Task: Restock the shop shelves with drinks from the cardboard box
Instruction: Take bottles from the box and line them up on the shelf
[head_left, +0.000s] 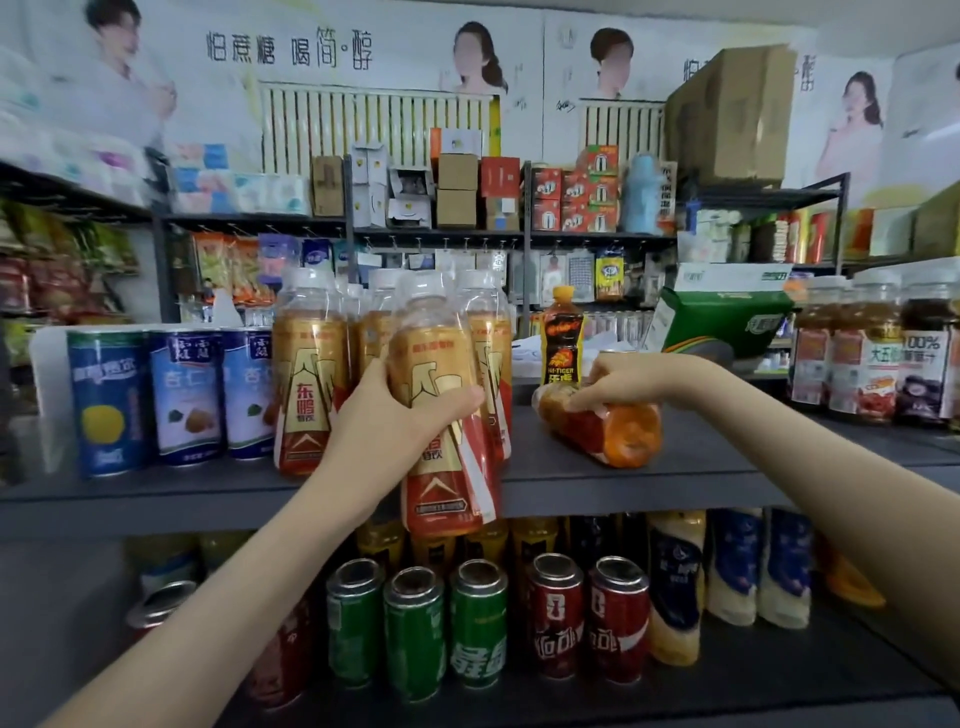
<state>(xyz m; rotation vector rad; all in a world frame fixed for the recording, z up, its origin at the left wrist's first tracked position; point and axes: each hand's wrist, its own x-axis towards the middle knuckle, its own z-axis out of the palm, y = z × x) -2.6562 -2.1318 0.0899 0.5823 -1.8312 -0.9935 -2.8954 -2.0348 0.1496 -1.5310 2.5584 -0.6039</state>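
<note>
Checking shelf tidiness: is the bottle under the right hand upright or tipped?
Tipped: the bottle lies on its side on the shelf, base toward the camera, right hand holding it.

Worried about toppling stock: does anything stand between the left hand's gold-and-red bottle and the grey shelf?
Yes: matching upright bottles crowd the grey shelf behind the gold-and-red labelled plastic bottle in the left hand. Bare shelf shows to its right, before the orange bottle lying under the right hand.

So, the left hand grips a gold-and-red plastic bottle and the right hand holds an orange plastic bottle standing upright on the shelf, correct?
Not upright: in the head view the orange plastic bottle under the right hand lies on its side on the grey shelf.
</note>
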